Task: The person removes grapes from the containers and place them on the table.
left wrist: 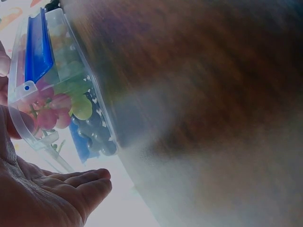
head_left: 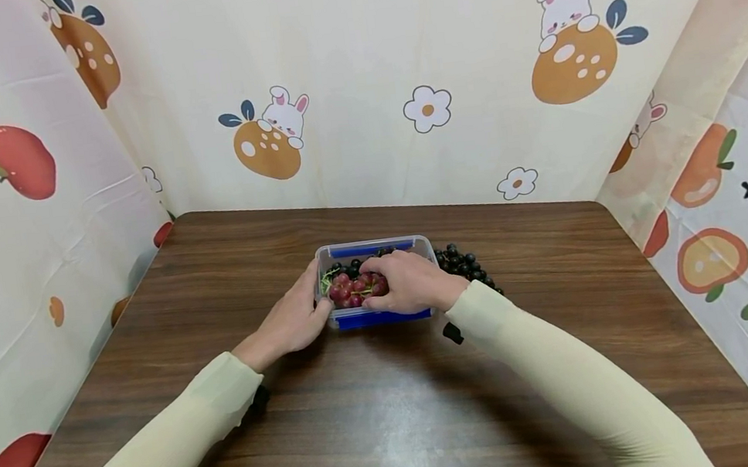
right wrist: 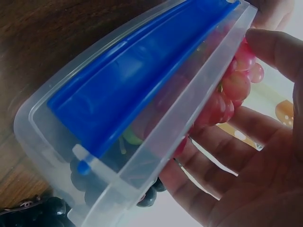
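Observation:
A clear plastic container (head_left: 371, 242) with blue latches (head_left: 384, 317) stands on the table. Red grapes (head_left: 348, 293) lie in its front part, with black grapes (head_left: 352, 269) behind them. Through the wall, the left wrist view shows green grapes (left wrist: 81, 107) under the red ones. My left hand (head_left: 293, 315) rests against the container's left end, its fingers straight and the thumb near the front corner. Reaching in from above, my right hand (head_left: 409, 280) holds the red grape bunch (right wrist: 227, 97) between thumb and curved fingers. The right hand hides part of the contents.
A bunch of black grapes (head_left: 463, 263) lies on the brown wooden table (head_left: 383, 419), just right of the container. Patterned curtains (head_left: 359, 111) hang behind the table and at both sides.

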A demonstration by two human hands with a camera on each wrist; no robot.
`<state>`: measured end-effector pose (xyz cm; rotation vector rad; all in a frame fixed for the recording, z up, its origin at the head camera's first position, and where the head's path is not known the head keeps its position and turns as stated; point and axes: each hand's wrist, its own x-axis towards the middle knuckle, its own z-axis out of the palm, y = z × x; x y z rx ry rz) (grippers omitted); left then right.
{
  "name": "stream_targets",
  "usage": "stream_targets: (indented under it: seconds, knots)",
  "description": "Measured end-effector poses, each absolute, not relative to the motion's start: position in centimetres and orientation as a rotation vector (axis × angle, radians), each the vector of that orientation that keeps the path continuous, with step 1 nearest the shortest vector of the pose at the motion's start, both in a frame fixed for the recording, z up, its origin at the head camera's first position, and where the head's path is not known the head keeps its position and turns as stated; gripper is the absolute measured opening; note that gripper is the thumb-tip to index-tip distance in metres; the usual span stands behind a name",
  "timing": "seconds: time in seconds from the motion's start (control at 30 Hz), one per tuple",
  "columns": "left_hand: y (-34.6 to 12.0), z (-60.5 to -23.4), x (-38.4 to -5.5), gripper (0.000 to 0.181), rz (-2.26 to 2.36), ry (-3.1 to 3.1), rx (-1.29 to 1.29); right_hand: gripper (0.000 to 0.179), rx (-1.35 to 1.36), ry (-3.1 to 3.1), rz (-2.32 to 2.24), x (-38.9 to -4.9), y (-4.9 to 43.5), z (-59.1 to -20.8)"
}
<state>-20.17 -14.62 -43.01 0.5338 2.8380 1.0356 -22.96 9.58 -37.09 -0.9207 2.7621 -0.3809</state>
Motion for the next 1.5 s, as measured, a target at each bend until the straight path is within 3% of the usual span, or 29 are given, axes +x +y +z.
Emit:
stream_targets:
  seconds: [1.27, 1.5]
  knots:
    - [-14.7, -43.1, -20.3, 0.080, 1.007, 2.828, 0.507, 0.042, -0.855, 2.818, -0.445, -23.6, 9.0, -38.0]
    - [-14.7, -43.1, -20.4, 0.080, 0.992, 2.831, 0.507, 0.046, -0.849, 2.835, -0.498, -23.4, 9.5, -37.4]
